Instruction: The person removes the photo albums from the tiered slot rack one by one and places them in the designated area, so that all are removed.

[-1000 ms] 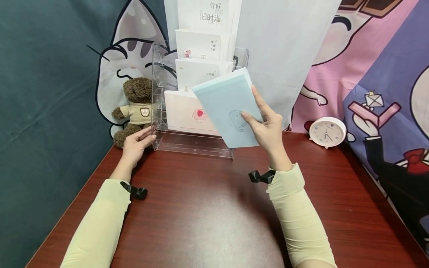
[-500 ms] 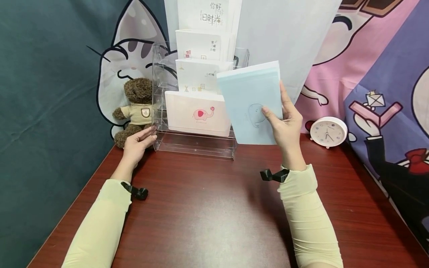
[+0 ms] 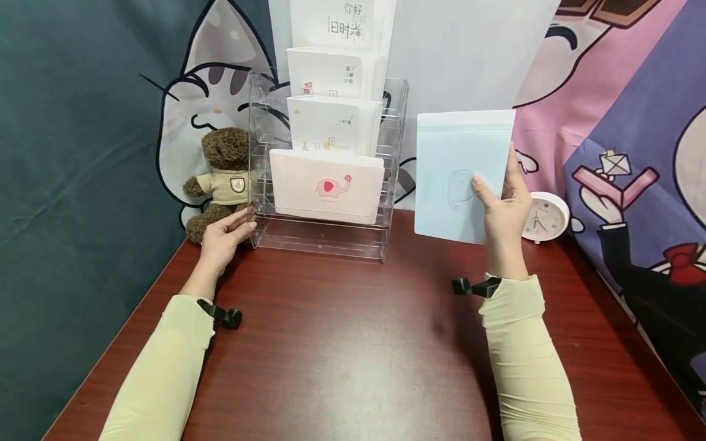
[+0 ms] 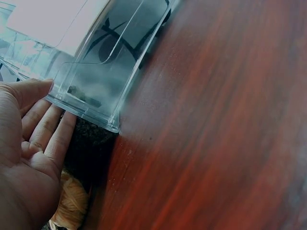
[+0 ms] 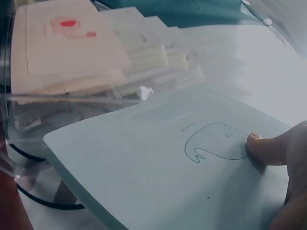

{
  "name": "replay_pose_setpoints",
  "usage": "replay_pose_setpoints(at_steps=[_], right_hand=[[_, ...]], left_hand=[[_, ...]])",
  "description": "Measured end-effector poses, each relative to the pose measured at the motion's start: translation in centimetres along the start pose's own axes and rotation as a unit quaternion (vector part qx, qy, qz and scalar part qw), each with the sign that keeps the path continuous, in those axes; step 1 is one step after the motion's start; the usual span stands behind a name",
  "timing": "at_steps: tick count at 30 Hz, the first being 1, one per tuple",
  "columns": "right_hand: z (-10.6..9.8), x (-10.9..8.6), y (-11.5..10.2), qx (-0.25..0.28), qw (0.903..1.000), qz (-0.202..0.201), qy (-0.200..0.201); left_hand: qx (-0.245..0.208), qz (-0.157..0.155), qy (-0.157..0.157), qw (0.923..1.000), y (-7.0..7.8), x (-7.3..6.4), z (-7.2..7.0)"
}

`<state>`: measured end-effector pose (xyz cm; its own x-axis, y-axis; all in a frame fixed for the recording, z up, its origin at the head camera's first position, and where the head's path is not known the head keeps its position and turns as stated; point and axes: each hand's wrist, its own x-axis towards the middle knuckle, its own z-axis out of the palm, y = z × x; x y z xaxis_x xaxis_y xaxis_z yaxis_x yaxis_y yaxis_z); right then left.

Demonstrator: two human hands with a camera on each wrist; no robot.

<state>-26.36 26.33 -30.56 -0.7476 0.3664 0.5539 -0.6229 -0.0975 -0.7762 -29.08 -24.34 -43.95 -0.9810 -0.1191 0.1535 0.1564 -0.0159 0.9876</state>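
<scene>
My right hand [image 3: 507,214] holds up a light-blue notebook [image 3: 441,177] with a line-drawn animal on its cover, thumb on the front and fingers behind. In the right wrist view the thumb [image 5: 266,149] lies beside the drawing on the notebook [image 5: 134,167]. To its left stands a clear acrylic display rack [image 3: 320,245]. My left hand [image 3: 223,242] touches the rack's left side near the base. Its fairly straight fingers [image 4: 60,136] reach the clear side panel [image 4: 81,111], with the thumb tip at the front edge. A pink elephant notebook [image 3: 328,187] stands in the rack.
White notebooks [image 3: 325,125] stand in the tiers above the pink one; the lowest front tier holds none. A brown teddy bear [image 3: 226,150] sits left of the rack. A white alarm clock [image 3: 546,217] is partly behind my right hand, on the reddish-brown table [image 3: 331,343].
The right hand has moved right with the blue notebook, away from the rack, and the notebook has turned more upright. The pink notebook is now uncovered. My left hand stays at the rack.
</scene>
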Motion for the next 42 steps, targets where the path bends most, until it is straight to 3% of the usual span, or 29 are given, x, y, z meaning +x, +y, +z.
replay_pose_setpoints(at_steps=[4, 7, 12, 20, 24, 34, 42], right_hand=[[-0.8, 0.5, 1.2, 0.001, 0.9988, 0.03, 0.039], [-1.5, 0.6, 3.0, -0.008, 0.9929, 0.105, 0.056], [-3.0, -0.3, 7.4, -0.056, 0.9639, 0.254, 0.056], [-4.9, -3.4, 13.0, -0.156, 0.9298, 0.333, 0.021], [-5.2, -4.3, 14.3, -0.193, 0.9214, 0.337, 0.014], [-5.1, -4.9, 14.8, -0.265, 0.9151, 0.303, -0.015], [-5.4, -5.7, 14.9, -0.357, 0.8931, 0.267, -0.062]], left_hand=[[-0.016, 0.005, -0.007, 0.9998, 0.0, 0.1, -0.1], [-0.015, 0.003, -0.01, 0.9998, -0.1, 0.1, -0.2], [0.005, -0.008, -0.006, 0.9999, -0.2, 0.0, -0.1], [-0.003, -0.001, -0.012, 0.9999, -0.5, -0.2, 0.2], [-0.002, -0.002, -0.007, 1.0, -0.4, 0.1, 0.0], [-0.002, -0.005, 0.002, 1.0, -0.4, 0.3, -0.2], [0.013, -0.004, 0.005, 0.9999, -0.4, 0.2, -0.2]])
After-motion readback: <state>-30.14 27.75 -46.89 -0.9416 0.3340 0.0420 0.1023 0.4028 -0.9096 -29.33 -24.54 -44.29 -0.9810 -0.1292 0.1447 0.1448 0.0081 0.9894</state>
